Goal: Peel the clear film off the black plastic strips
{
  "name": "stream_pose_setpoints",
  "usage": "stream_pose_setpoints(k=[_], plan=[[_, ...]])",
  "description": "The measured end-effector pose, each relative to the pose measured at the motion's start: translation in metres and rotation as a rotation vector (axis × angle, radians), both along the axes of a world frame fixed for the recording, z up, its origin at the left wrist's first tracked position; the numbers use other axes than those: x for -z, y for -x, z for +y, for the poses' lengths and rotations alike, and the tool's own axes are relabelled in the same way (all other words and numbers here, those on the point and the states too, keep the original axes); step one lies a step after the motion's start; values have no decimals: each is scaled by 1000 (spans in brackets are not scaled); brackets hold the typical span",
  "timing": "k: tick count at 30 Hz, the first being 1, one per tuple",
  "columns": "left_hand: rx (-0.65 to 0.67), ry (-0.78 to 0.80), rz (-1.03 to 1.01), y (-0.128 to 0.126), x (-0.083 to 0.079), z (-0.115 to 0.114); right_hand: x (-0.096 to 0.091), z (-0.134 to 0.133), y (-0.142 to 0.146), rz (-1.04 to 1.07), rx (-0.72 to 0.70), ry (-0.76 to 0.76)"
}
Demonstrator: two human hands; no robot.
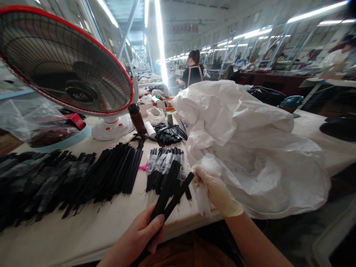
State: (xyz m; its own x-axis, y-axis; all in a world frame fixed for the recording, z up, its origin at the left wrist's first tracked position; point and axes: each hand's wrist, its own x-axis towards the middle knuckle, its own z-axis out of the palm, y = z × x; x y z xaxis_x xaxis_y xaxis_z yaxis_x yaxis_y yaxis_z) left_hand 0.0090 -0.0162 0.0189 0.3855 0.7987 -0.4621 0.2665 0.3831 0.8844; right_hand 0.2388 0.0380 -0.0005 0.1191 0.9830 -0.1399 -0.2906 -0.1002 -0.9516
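Note:
My left hand [141,231], bare, is closed round the near ends of a few long black sticks [174,191] that slant up and to the right over the table edge. My right hand [218,193] wears a pale glove and pinches the near edge of a big white woven sack [250,148] lying crumpled on the table. Just beyond the held sticks lies a small bundle of black sticks in clear sleeves [165,165]. A broad pile of loose black sticks [111,174] spreads to the left of it.
A red-rimmed desk fan [63,63] stands at the back left beside a brown bottle [137,118] and a clear plastic bag [36,122]. More black sticks [169,134] lie farther back. A person in a black top [193,70] works at a far table.

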Motion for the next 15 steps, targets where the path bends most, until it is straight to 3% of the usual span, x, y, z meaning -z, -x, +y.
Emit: stream_pose_setpoints(k=[6, 11, 15], plan=[[-38, -31, -77, -10, 1, 16, -1, -17, 28, -148, -353, 94], [-34, -79, 33, -9, 1, 23, 0, -25, 40, -240, -245, 60], [-208, -158, 60, -6, -1, 22, -5, -26, 43, -80, -363, 75]])
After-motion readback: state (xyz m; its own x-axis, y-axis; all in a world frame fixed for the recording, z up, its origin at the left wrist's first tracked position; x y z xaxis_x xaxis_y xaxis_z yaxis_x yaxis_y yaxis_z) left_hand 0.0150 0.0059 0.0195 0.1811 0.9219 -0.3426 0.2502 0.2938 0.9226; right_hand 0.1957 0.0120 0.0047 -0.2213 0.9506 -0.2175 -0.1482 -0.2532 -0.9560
